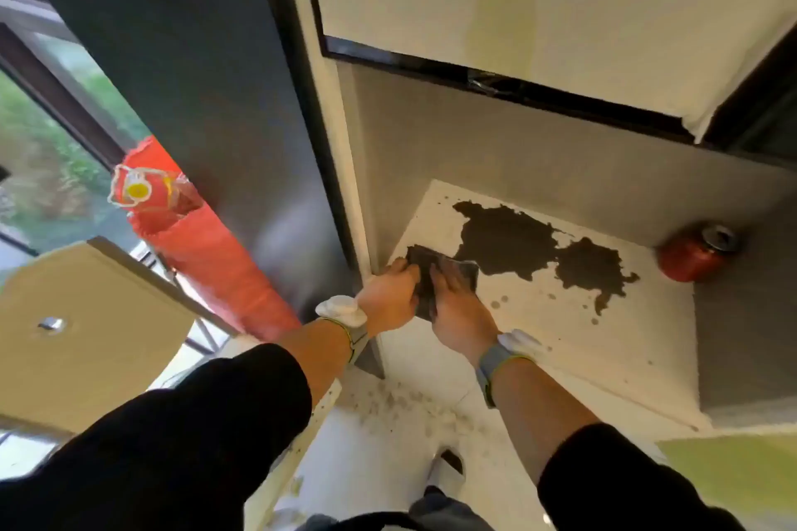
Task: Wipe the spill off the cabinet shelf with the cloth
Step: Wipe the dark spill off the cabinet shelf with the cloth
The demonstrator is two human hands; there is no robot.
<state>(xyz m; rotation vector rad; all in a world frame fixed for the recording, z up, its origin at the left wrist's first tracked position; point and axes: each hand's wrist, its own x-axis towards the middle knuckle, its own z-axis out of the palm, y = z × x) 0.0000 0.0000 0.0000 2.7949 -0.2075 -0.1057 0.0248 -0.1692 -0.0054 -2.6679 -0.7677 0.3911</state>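
A dark brown spill spreads in two joined blotches across the white cabinet shelf, with small drops around it. A dark cloth lies on the shelf's left end, just left of the spill. My left hand grips the cloth's left edge. My right hand presses flat on the cloth, fingers spread toward the spill's near edge. Much of the cloth is hidden under both hands.
A red can lies on its side at the shelf's right back corner. Grey cabinet walls close the shelf behind and at both sides. An open beige cabinet door hangs at left. Brown splashes dot the white floor below.
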